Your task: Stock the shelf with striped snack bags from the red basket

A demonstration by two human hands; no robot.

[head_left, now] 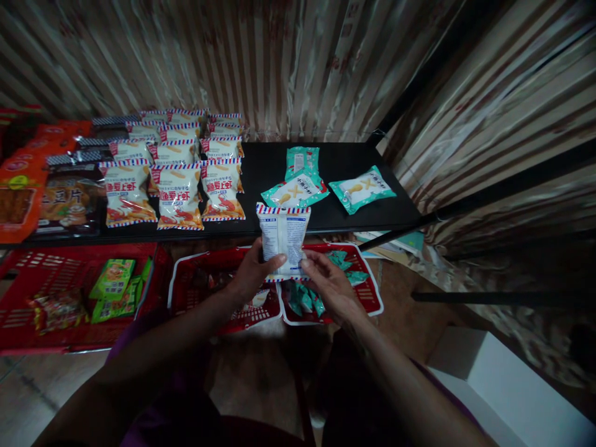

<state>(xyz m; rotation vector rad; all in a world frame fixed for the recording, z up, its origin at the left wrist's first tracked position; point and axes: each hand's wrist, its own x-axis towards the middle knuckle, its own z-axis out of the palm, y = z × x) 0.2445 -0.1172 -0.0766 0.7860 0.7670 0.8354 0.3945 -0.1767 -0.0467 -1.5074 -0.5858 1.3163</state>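
Between my two hands is a white snack bag (285, 236) with red-and-blue striped ends, its printed back turned toward me. My left hand (257, 266) grips its lower left side, thumb across the front. On the lower right edge, my right hand (328, 279) pinches the same bag. Just beyond it on the black shelf (261, 167), a teal-and-white snack bag (298, 190) overlaps another teal bag (302, 161). Farther right a third teal-and-white bag (363, 188) lies flat. To the left, rows of striped snack bags (179, 195) stand upright, fronts facing me.
Below the shelf, a red basket (379, 304) holds teal bags and a few other packs. Another red basket (18, 316) at left contains green packets (114, 279). Brown packs (67, 198) and orange packs (18, 186) fill the shelf's left end. A white box (507, 379) sits lower right.
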